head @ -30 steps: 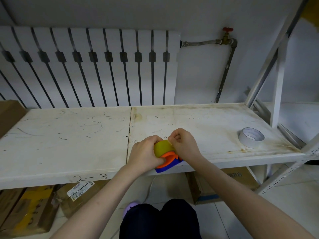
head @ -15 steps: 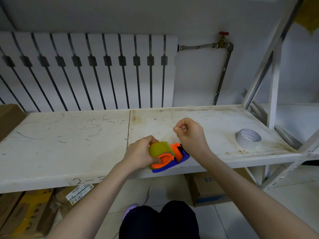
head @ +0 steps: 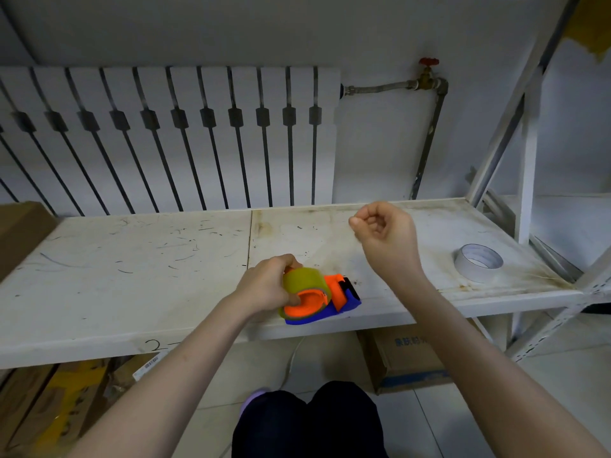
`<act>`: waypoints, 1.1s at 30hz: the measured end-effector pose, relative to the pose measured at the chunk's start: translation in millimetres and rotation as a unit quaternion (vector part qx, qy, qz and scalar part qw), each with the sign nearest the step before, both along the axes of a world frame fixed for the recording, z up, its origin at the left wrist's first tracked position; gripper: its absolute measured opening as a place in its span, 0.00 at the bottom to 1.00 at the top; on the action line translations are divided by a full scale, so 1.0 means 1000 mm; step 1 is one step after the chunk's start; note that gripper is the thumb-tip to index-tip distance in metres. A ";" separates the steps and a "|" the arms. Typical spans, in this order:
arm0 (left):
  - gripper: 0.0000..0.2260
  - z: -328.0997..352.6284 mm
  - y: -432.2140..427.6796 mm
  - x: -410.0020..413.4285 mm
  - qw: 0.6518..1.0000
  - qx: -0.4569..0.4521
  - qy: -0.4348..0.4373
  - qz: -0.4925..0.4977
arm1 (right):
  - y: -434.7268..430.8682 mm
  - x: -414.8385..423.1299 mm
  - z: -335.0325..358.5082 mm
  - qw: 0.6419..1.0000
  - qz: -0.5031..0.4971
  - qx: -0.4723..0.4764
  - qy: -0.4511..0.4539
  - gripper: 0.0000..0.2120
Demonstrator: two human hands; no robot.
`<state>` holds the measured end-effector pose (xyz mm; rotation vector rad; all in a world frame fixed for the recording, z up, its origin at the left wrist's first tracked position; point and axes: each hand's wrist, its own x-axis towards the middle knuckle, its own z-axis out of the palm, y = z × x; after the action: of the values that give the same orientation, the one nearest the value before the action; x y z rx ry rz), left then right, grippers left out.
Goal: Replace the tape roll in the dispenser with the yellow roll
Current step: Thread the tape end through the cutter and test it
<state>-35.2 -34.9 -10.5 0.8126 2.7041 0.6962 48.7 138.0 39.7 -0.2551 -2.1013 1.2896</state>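
Observation:
The yellow roll (head: 302, 280) sits on the orange hub of the orange and blue dispenser (head: 347, 297), which rests near the front edge of the white shelf (head: 132, 276). My left hand (head: 264, 287) grips the roll and dispenser from the left. Up and to the right of the dispenser, above the shelf, my right hand (head: 386, 239) is raised with thumb and fingers pinched together. A faint clear strip of tape seems to run from the roll up to that pinch.
A white tape roll (head: 477, 262) lies flat at the shelf's right end, beside a white upright post (head: 527, 160). A radiator (head: 172, 137) stands behind the shelf. A brown box (head: 20, 233) sits at the far left, with cardboard boxes (head: 406, 361) under the shelf.
My right hand has moved from the roll up and to the right, still pinched. My left hand has stayed on the roll and dispenser.

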 end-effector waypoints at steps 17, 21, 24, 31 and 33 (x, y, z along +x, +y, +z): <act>0.25 -0.002 -0.026 -0.022 0.999 -0.027 0.028 0.006 | 0.050 -0.005 -0.076 0.963 -0.081 -0.196 -0.166 0.07; 0.31 -0.008 -0.024 -0.022 0.998 -0.039 0.044 0.020 | 0.052 -0.010 -0.090 0.955 -0.077 -0.216 -0.190 0.09; 0.44 -0.005 -0.013 -0.007 0.996 -0.068 0.056 0.001 | 0.054 -0.014 -0.094 0.951 -0.077 -0.230 -0.193 0.08; 0.23 -0.009 0.035 0.021 0.974 -0.063 0.199 -0.083 | 0.052 -0.014 -0.107 0.953 -0.086 -0.199 -0.214 0.08; 0.19 -0.013 0.042 0.022 0.969 -0.086 0.210 -0.096 | 0.051 -0.015 -0.111 0.950 -0.099 -0.193 -0.227 0.09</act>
<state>-13.7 7.1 -23.7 1.2784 2.9339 0.2603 33.9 189.4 -71.5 -0.9904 -2.0905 1.6232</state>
